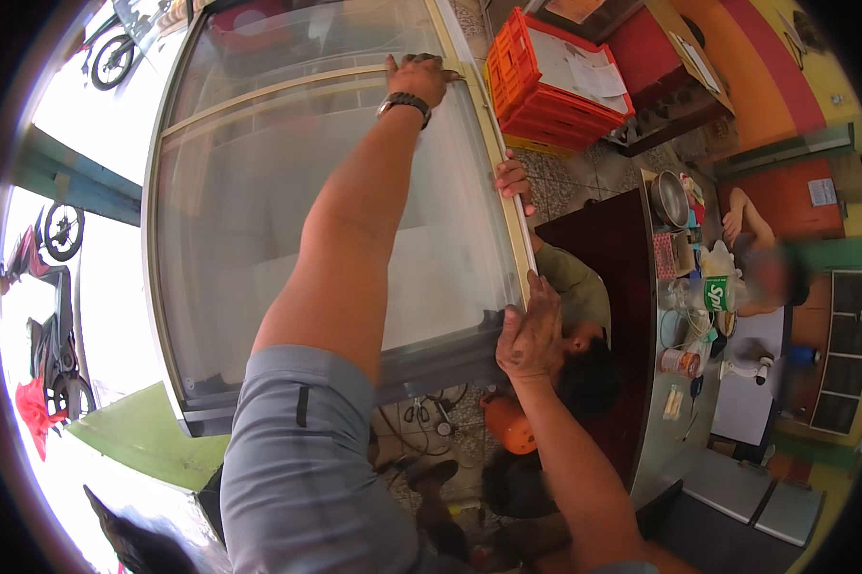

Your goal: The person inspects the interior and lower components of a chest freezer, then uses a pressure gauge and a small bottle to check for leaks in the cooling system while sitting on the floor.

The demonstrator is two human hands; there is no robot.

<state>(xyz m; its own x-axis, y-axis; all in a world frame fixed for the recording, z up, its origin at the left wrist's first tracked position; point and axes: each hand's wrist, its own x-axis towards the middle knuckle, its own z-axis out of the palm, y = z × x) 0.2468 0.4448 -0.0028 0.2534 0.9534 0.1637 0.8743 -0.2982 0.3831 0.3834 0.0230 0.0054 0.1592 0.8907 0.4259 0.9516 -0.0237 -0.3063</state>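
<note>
A glass-topped chest cabinet [259, 239] with gold-coloured rails and a pale rim fills the upper middle. My left hand [418, 81], a watch on its wrist, reaches across the glass and has its fingers curled over a cross rail near the right rim. My right hand [531, 330] grips the same right rim lower down, near the dark corner. Another person's hand [512, 182] holds that rim between my hands. That co-worker [584, 316], in an olive shirt, is bent low beside the cabinet, partly hidden by it.
Stacked red crates [555, 110] stand beyond the cabinet. At right, a counter [675, 430] carries a steel bowl [670, 199], bottles and clutter; another person [766, 268] is behind it. An orange round object [508, 421] and cables lie low below. Motorbikes [53, 373] are outside at left.
</note>
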